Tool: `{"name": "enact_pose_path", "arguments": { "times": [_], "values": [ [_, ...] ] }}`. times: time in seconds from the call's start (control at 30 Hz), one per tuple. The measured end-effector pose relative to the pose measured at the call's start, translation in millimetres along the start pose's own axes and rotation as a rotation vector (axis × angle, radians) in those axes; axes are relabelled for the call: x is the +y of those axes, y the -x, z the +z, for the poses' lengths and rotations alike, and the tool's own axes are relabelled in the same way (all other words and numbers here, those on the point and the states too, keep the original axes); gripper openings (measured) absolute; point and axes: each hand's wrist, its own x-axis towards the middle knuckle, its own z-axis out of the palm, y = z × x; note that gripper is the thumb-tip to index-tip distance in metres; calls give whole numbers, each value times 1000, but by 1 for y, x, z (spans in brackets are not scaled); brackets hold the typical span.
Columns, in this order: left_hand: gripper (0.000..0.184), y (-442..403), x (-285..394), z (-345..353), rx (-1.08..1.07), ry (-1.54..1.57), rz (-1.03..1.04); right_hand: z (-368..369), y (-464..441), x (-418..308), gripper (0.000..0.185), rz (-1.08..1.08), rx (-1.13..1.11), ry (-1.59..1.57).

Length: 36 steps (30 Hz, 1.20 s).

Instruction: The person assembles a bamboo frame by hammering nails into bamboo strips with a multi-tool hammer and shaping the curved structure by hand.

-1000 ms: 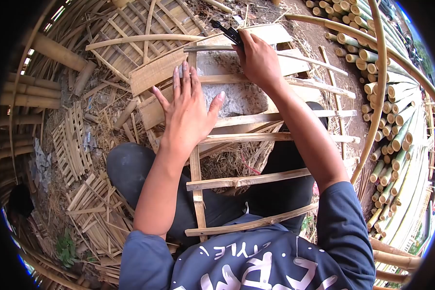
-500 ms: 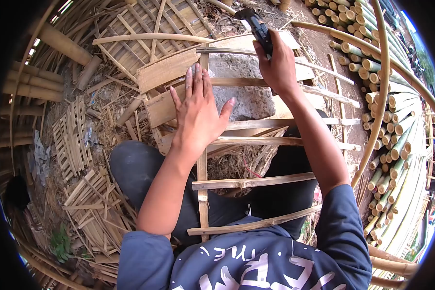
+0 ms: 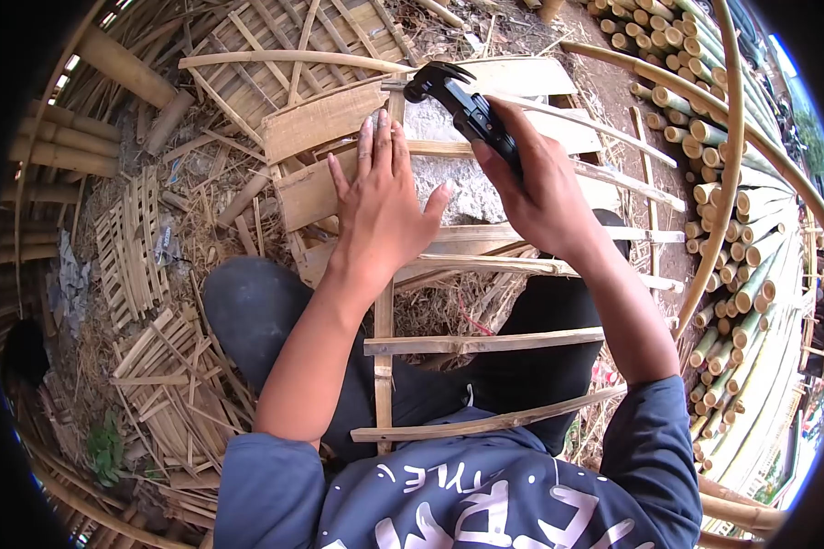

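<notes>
My right hand (image 3: 545, 188) is wrapped round the handle of a black hammer (image 3: 471, 110), whose head is over the far end of the frame's upright strip. Flat over the bamboo strips lies my left hand (image 3: 384, 197), fingers stretched out and thumb apart, just left of a grey stone block (image 3: 471, 197). A ladder-like frame of bamboo strips (image 3: 485, 344) extends across the block and over my lap. Flat bamboo boards (image 3: 316, 119) lie under its far part. Whether a nail is under the hammer head, I cannot tell.
Stacked bamboo poles (image 3: 751, 238) fill the right side. A woven bamboo panel (image 3: 293, 46) lies at the upper left. Slatted pieces (image 3: 133, 256) and a heap of split strips (image 3: 178, 375) are on the left ground. A curved pole (image 3: 728, 174) stands between me and the stack.
The hammer first swung up and away to the right, then came back down-left over the strip's far end. My left hand stays flat on the strips while the view shifts slightly.
</notes>
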Motion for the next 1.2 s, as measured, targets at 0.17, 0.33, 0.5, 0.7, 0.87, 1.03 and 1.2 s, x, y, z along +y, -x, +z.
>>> {"name": "enact_pose_path", "arguments": {
  "times": [0.17,0.33,0.5,0.7,0.87,1.03,1.2],
  "values": [
    [89,-3,3,-9,-113,-54,-30,12,-4,4,45,4,-140,24],
    [85,0,-1,-1,-2,2,-9,16,0,-3,58,18,-85,33],
    [84,-1,0,3,17,24,-4,23,0,3,63,-97,36,65],
    [87,-2,3,-7,-100,-36,-55,22,0,-2,60,-17,-152,168],
    [88,1,0,1,10,6,-24,22,-2,4,62,56,-172,156],
    [88,0,0,3,13,19,-26,34,1,-1,58,-28,240,-18],
    [86,-2,1,0,34,23,-19,29,3,-6,58,-29,94,1]
  ]
}}
